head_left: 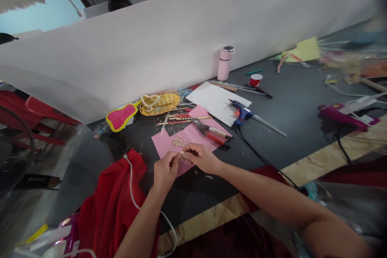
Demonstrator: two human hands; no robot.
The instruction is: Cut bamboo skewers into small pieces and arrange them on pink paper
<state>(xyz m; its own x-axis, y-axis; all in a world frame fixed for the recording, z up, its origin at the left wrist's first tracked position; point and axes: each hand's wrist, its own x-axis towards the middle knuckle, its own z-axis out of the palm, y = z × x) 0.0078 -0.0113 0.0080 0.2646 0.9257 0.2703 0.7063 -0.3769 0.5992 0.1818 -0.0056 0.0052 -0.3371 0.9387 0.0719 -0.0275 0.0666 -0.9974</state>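
Note:
Over the near edge of a pink paper sheet [159, 139], my left hand [165, 169] and my right hand [203, 157] meet, fingertips pinched together. Between them is a small pale piece [182, 152], too small to name exactly. Just beyond my fingers lies a little heap of similar pale pieces [179, 141] on the paper. Pliers [208, 130] with one red and one whitish handle rest on the pink sheet, beyond my right hand. Several thin red and wooden sticks [184, 120] lie behind the heap.
A blue glue gun [242, 112] lies partly on white paper [214, 98], its cord running toward me. A yellow basket [160, 103], pink bottle [223, 64] and red thread spool [255, 80] stand near the partition. Red cloth [105, 193] with a white cable hangs at left.

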